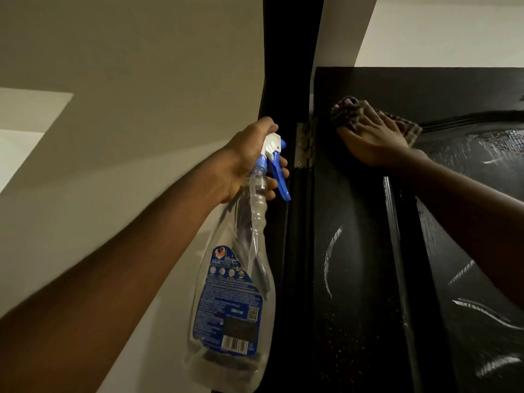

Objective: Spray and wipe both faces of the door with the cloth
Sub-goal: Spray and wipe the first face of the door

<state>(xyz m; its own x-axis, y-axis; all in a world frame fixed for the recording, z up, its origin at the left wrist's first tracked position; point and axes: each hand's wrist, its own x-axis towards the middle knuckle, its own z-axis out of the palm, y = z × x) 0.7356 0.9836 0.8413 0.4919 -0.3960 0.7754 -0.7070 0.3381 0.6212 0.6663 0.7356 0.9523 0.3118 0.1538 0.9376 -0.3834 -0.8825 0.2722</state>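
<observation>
Black door [354, 251], wet-streaked; brown cloth [347, 113] just right of the hinge [304, 146], pressed flat by right hand [374, 140], fingers spread; spray bottle [241, 279] left of the hinge, left hand [249, 160] curled round its neck; best wiped in overlapping strokes under even pressure.

Head view: the right hand [374, 137] presses a brown cloth [347, 110] flat against the upper hinge-side corner of the wet-streaked black door [357, 251], beside a metal hinge [304, 144], while the left hand [249, 157] grips the neck of a clear spray bottle [235, 293] with a blue trigger [280, 177].
</observation>
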